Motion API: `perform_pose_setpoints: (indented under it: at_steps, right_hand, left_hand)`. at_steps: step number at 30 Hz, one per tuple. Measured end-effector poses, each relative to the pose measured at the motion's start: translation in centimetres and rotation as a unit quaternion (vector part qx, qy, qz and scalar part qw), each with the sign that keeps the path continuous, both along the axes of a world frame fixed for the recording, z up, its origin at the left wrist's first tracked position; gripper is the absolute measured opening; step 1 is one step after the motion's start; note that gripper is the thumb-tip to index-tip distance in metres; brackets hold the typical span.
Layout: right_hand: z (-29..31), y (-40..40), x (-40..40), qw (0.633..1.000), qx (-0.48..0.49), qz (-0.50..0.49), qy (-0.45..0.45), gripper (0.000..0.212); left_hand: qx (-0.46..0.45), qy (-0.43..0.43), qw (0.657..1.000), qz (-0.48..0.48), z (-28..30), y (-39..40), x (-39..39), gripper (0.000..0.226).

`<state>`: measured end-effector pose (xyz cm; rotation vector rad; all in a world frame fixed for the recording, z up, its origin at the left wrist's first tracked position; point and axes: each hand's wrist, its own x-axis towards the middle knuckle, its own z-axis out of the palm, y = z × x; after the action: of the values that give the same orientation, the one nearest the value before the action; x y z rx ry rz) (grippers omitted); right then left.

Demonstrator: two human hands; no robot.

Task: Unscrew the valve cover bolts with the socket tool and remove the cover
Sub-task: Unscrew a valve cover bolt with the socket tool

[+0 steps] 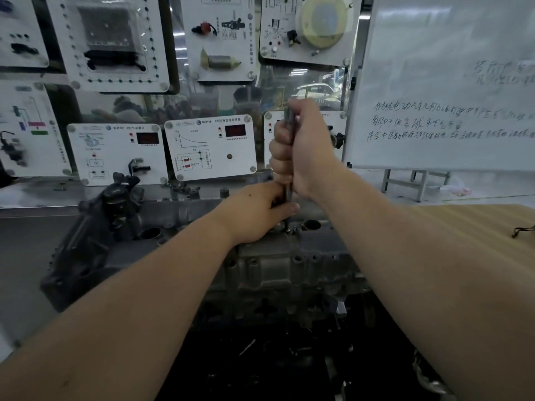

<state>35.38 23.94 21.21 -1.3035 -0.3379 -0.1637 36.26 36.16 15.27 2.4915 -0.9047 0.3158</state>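
Note:
A grey metal valve cover (266, 256) lies across the top of the engine in the middle of the view. The socket tool (288, 117) stands upright over a bolt near the cover's far edge, its tip at about the cover's middle. My right hand (301, 149) grips the tool's upper handle in a fist. Lower down, my left hand (260, 209) pinches the shaft just above the cover. The bolt under the tool is hidden by my fingers.
Round plug holes (311, 225) open in the cover to either side of the tool. A dark bracket assembly (115, 198) rises at the engine's left end. Loose bolts (185, 189) lie behind. Instrument panels (211, 146) and a whiteboard (445, 91) stand at the back.

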Motion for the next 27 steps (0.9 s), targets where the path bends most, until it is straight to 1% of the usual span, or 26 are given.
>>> perform_pose_setpoints:
  at_steps: [2, 3, 4, 6, 8, 9, 10, 11, 12, 13, 15, 16, 18, 21, 23, 25, 27]
  right_hand:
    - [0.4, -1.5, 0.2, 0.997, 0.004, 0.080, 0.015, 0.053]
    - [0.4, -1.9, 0.3, 0.995, 0.014, 0.092, 0.020, 0.055]
    - [0.2, -2.0, 0.5, 0.996, 0.022, 0.082, 0.023, 0.057]
    - [-1.0, -1.5, 0.8, 1.000, -0.007, 0.005, -0.004, 0.055]
    - [-2.8, -0.8, 1.0, 0.988, -0.075, -0.105, -0.090, 0.036]
    - [-3.7, -0.7, 1.2, 0.966, -0.132, -0.162, -0.149, 0.025]
    - [-4.3, -0.7, 1.4, 0.935, -0.197, -0.211, -0.207, 0.018]
    - [-4.6, -0.8, 1.5, 0.904, -0.250, -0.244, -0.248, 0.015]
    - [-4.7, -0.9, 1.4, 0.883, -0.281, -0.269, -0.263, 0.016]
    - [-4.6, -1.0, 1.2, 0.875, -0.288, -0.285, -0.265, 0.023]
    - [-4.6, -1.3, 1.1, 0.878, -0.279, -0.293, -0.256, 0.040]
    - [-4.6, -1.3, 1.1, 0.882, -0.279, -0.292, -0.245, 0.043]
    - [-4.7, -1.4, 1.0, 0.890, -0.281, -0.284, -0.221, 0.043]
    - [-4.7, -1.3, 0.7, 0.897, -0.279, -0.271, -0.209, 0.040]
    - [-4.9, -1.0, 0.5, 0.885, -0.294, -0.276, -0.232, 0.037]
    - [-5.0, -0.8, 0.3, 0.865, -0.308, -0.303, -0.258, 0.029]
    - [-5.1, -0.7, 0.3, 0.852, -0.303, -0.327, -0.273, 0.027]
  left_hand:
    - [0.014, -0.010, 1.000, 0.017, 0.0, -0.2, 0.0, 0.031]
    - [0.019, -0.009, 1.000, 0.020, 0.0, -0.3, 0.0, 0.032]
    - [0.023, -0.007, 1.000, 0.019, 0.0, -0.3, 0.0, 0.031]
    - [0.026, -0.004, 1.000, 0.014, 0.2, -0.3, 0.0, 0.022]
    - [0.025, -0.001, 1.000, 0.010, 0.3, -0.3, 0.0, 0.016]
    - [0.020, 0.000, 1.000, 0.010, 0.4, -0.3, 0.0, 0.013]
    - [0.014, 0.000, 1.000, 0.009, 0.3, -0.2, -0.1, 0.006]
    - [0.012, 0.001, 1.000, 0.007, 0.4, -0.2, -0.2, 0.002]
    - [0.011, 0.006, 1.000, 0.005, 0.4, -0.2, -0.3, 0.001]
    - [0.008, 0.011, 1.000, 0.004, 0.4, -0.2, -0.3, 0.006]
    - [-0.006, 0.023, 1.000, 0.005, 0.5, -0.3, -0.5, 0.020]
    - [-0.010, 0.032, 0.999, 0.005, 0.6, -0.2, -0.4, 0.025]
    - [-0.012, 0.044, 0.999, -0.004, 0.6, -0.1, -0.4, 0.029]
    - [-0.015, 0.042, 0.999, -0.018, 0.6, 0.0, -0.3, 0.025]
    - [-0.017, 0.035, 0.999, -0.017, 0.5, 0.0, -0.1, 0.017]
    - [-0.023, 0.033, 0.999, -0.019, 0.5, 0.0, 0.1, 0.008]
    - [-0.033, 0.032, 0.999, -0.023, 0.4, 0.1, 0.1, 0.011]
